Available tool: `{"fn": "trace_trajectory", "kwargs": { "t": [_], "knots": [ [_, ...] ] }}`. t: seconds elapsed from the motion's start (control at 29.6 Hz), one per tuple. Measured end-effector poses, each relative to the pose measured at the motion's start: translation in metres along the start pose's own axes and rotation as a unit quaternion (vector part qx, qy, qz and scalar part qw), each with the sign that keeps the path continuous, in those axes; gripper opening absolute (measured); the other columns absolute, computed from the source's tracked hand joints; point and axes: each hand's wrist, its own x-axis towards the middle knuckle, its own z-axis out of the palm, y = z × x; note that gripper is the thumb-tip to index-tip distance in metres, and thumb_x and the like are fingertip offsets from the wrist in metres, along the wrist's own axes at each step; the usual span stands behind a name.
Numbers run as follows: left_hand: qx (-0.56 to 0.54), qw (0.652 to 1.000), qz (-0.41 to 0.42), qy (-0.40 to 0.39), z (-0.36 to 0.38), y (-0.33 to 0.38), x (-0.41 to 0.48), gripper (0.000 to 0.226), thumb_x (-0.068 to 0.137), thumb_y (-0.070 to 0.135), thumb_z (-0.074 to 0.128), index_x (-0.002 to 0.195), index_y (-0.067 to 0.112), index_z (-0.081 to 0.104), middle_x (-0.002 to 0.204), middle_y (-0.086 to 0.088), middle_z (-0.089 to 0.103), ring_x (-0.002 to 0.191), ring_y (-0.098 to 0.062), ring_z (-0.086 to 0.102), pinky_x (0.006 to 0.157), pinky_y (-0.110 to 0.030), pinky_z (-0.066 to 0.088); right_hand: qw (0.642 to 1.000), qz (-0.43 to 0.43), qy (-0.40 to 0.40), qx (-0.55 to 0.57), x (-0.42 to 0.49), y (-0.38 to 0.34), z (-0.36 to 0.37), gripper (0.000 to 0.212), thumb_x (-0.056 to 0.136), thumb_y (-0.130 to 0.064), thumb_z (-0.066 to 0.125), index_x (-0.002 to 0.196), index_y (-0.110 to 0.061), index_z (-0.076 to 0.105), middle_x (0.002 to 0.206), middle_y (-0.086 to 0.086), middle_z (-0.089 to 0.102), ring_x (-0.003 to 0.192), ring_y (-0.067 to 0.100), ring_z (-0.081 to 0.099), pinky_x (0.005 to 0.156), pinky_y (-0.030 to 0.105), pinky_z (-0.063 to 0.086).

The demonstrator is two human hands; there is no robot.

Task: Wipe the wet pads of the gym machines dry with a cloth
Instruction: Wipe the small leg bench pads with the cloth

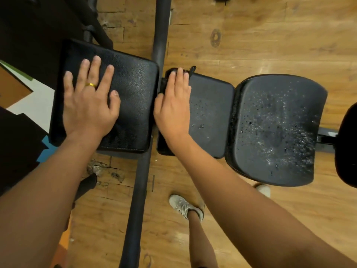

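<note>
Three black pads sit in a row on a gym machine. My left hand [89,105], wearing a gold ring, rests flat with spread fingers on the left pad [135,105], which has fine droplets. My right hand [172,107] presses flat, fingers straight, on a dark cloth [164,84] at the left edge of the middle pad [212,117]. Only the cloth's edge shows around my fingertips and thumb. The middle pad has a few droplets. The curved seat pad [276,128] on the right is covered in water drops.
A black steel tube [141,190] of the machine frame runs top to bottom between the left and middle pads. My feet in light shoes [183,206] stand on the wooden floor below the pads. Another black pad [347,147] sits at the right edge.
</note>
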Motion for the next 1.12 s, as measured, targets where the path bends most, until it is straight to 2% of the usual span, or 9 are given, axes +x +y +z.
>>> {"fn": "trace_trajectory", "kwargs": {
  "t": [0.27, 0.41, 0.51, 0.64, 0.74, 0.91, 1.12],
  "knots": [
    [0.004, 1.000, -0.003, 0.006, 0.005, 0.001, 0.000, 0.058, 0.103, 0.034, 0.034, 0.159, 0.018, 0.028, 0.168, -0.010, 0.018, 0.155, -0.030, 0.014, 0.123, -0.057, 0.010, 0.996, -0.057, -0.061, -0.042, -0.097, 0.017, -0.006, 0.066, 0.100, -0.026, 0.047, 0.156, 0.003, 0.026, 0.166, 0.020, 0.017, 0.156, 0.035, 0.006, 0.127, 0.044, 0.006],
    [0.010, 1.000, 0.000, 0.007, 0.003, -0.001, 0.001, 0.058, 0.104, 0.034, 0.034, 0.159, 0.018, 0.027, 0.168, -0.011, 0.018, 0.155, -0.030, 0.013, 0.122, -0.058, 0.010, 0.997, -0.057, -0.047, -0.035, -0.074, 0.010, -0.001, 0.064, 0.101, -0.021, 0.046, 0.156, 0.004, 0.026, 0.166, 0.022, 0.017, 0.156, 0.035, 0.007, 0.127, 0.048, 0.010],
    [0.009, 1.000, -0.001, 0.009, 0.004, 0.000, 0.000, 0.058, 0.104, 0.034, 0.034, 0.159, 0.018, 0.027, 0.168, -0.011, 0.018, 0.155, -0.030, 0.013, 0.123, -0.058, 0.010, 0.999, -0.027, -0.024, -0.032, -0.042, 0.004, 0.002, 0.062, 0.101, -0.018, 0.046, 0.156, 0.004, 0.026, 0.166, 0.022, 0.017, 0.155, 0.037, 0.007, 0.127, 0.048, 0.010],
    [0.006, 1.000, 0.000, 0.012, 0.004, 0.000, 0.001, 0.058, 0.103, 0.034, 0.034, 0.159, 0.018, 0.029, 0.168, -0.011, 0.018, 0.155, -0.030, 0.013, 0.123, -0.058, 0.010, 0.999, -0.031, -0.015, -0.029, -0.019, 0.004, 0.003, 0.061, 0.101, -0.017, 0.044, 0.156, 0.003, 0.025, 0.166, 0.021, 0.016, 0.155, 0.036, 0.006, 0.127, 0.047, 0.009],
    [0.002, 1.000, 0.003, 0.009, 0.003, 0.000, 0.001, 0.059, 0.103, 0.035, 0.031, 0.159, 0.017, 0.028, 0.167, -0.011, 0.018, 0.155, -0.031, 0.013, 0.123, -0.058, 0.009, 0.999, -0.036, -0.017, -0.011, -0.049, 0.009, 0.000, 0.059, 0.103, -0.017, 0.044, 0.156, 0.003, 0.026, 0.166, 0.021, 0.018, 0.155, 0.035, 0.007, 0.127, 0.046, 0.010],
    [0.005, 1.000, 0.007, 0.011, 0.002, 0.001, 0.001, 0.059, 0.103, 0.035, 0.031, 0.158, 0.015, 0.028, 0.167, -0.013, 0.019, 0.154, -0.032, 0.014, 0.122, -0.059, 0.010, 0.996, -0.066, -0.066, -0.006, -0.121, 0.030, -0.005, 0.055, 0.108, -0.020, 0.041, 0.156, 0.003, 0.026, 0.166, 0.020, 0.019, 0.156, 0.034, 0.007, 0.127, 0.048, 0.011],
    [0.016, 1.000, 0.006, 0.007, 0.001, 0.002, -0.001, 0.057, 0.104, 0.034, 0.031, 0.159, 0.016, 0.027, 0.167, -0.014, 0.018, 0.154, -0.032, 0.013, 0.122, -0.059, 0.011, 0.998, -0.039, -0.046, -0.022, -0.131, 0.035, -0.008, 0.052, 0.109, -0.023, 0.035, 0.155, 0.001, 0.029, 0.165, 0.018, 0.022, 0.156, 0.031, 0.011, 0.127, 0.044, 0.012]
  ]
}}
